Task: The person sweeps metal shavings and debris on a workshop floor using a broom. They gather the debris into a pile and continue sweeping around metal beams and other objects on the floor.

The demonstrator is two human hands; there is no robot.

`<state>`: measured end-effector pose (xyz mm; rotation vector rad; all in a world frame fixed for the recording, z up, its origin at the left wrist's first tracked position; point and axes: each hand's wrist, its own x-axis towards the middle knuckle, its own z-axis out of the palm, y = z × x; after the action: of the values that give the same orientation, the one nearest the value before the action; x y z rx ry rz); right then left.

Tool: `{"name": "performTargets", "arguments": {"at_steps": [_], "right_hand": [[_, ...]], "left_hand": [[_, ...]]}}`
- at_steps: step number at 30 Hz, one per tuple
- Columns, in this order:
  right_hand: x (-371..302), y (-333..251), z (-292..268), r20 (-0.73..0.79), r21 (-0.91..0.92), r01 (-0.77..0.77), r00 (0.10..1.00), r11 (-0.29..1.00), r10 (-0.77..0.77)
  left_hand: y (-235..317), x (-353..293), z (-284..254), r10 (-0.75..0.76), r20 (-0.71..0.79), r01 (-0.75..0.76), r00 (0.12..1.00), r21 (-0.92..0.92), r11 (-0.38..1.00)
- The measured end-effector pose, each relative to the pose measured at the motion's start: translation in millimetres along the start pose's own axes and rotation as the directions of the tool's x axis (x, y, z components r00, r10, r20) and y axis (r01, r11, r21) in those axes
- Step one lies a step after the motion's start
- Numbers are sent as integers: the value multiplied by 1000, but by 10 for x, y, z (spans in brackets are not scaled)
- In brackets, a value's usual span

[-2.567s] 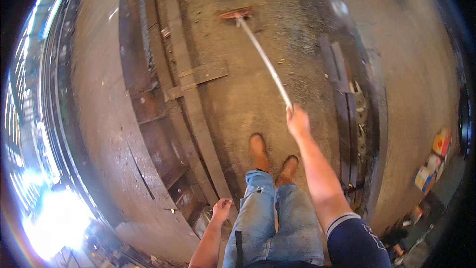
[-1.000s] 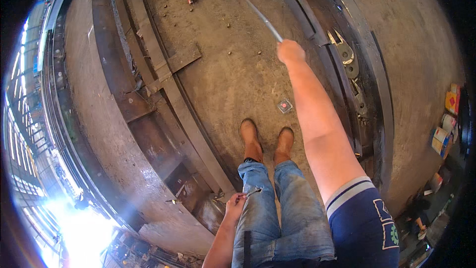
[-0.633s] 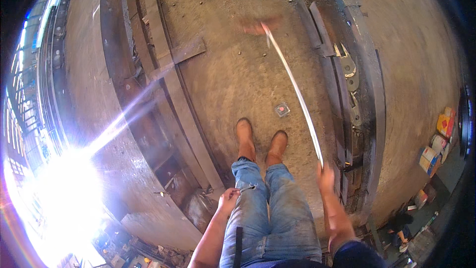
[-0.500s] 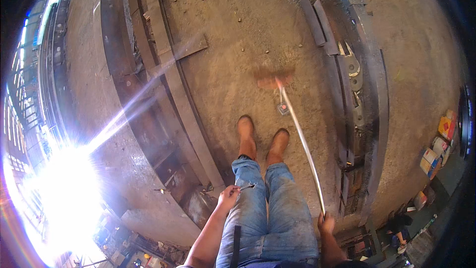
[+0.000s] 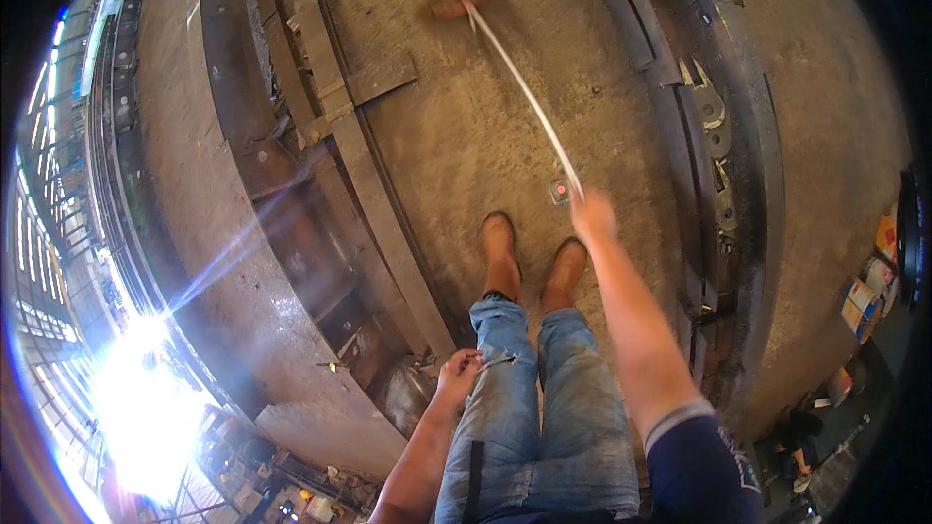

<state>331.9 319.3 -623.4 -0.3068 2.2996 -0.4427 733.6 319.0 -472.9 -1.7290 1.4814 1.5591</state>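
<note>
My right hand (image 5: 594,217) is wrapped round the near end of a broom's pale handle (image 5: 529,95), arm stretched forward. The broom's reddish-brown head (image 5: 451,8), blurred by motion, rests far ahead on the dusty floor. Just left of my right hand lies a small dark square object (image 5: 558,192) with a red middle. My left hand (image 5: 456,376) hangs by my left thigh, beside a tear in the jeans. Its fingers are curled together; anything between them is too small to name.
Long steel plates (image 5: 364,184) lie along the left, with a short plate (image 5: 384,78) jutting out. More steel strips and cut parts (image 5: 716,141) line the right. Cartons (image 5: 859,309) stand farther right. A glaring light (image 5: 146,398) burns at lower left. Another person (image 5: 798,442) is at lower right.
My right hand has swung forward from beside my hip, pushing the broom head farther away and somewhat left. The left hand stays near my thigh.
</note>
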Motion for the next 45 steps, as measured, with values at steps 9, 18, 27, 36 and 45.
{"name": "performTargets", "arguments": {"at_steps": [9,18,27,36,45], "right_hand": [[787,-2451,-1319,43,-168,220,976,961,-216],[-1942,1961,-647,-74,-126,148,985,981,-158],[-3155,3839,-1369,-102,-463,-273,962,844,255],[418,-326,-1284,5,-26,20,1000,999,-20],[-581,-676,-1068,-18,-16,259,966,966,-260]], "left_hand": [[-434,-29,135,-11,-53,4,999,-125,992],[-281,47,200,44,-36,-45,998,-29,999],[-425,-71,244,12,-8,-11,1000,150,989],[425,7,271,170,78,-185,982,279,942],[692,-131,-17,313,93,-327,945,244,913]]}}
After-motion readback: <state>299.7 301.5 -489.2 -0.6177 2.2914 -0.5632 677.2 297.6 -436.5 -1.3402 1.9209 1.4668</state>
